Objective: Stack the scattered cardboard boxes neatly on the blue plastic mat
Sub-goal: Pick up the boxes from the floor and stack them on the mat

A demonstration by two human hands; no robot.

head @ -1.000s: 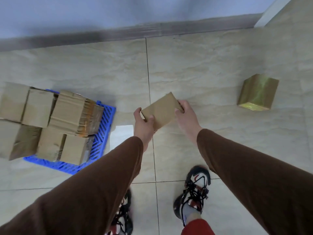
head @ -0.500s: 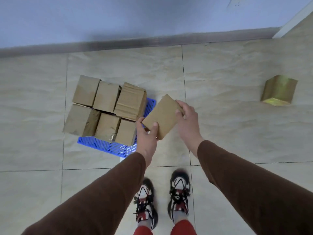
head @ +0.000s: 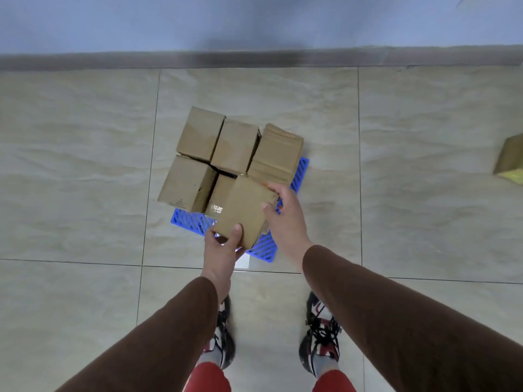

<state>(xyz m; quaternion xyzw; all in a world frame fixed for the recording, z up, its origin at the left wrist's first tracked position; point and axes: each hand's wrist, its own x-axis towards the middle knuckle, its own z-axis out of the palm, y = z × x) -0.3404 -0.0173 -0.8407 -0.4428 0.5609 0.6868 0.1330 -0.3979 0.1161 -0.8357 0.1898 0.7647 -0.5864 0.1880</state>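
Note:
A blue plastic mat [head: 300, 174] lies on the tiled floor with several brown cardboard boxes [head: 235, 149] packed on it; one taller box [head: 278, 151] stands at its right back. I hold another cardboard box [head: 244, 207] tilted over the mat's near right part. My left hand [head: 225, 246] grips its near corner, thumb on top. My right hand [head: 285, 219] grips its right edge. Whether the box touches the mat is hidden.
One more cardboard box [head: 510, 159], with yellowish tape, lies on the floor at the far right edge. A grey skirting board [head: 254, 59] and wall run along the back. My two shoes [head: 319, 338] stand on the tiles just short of the mat.
The view has swung left, so the mat now sits in the middle. Both hands have carried the held box from beside the mat to above its near right part.

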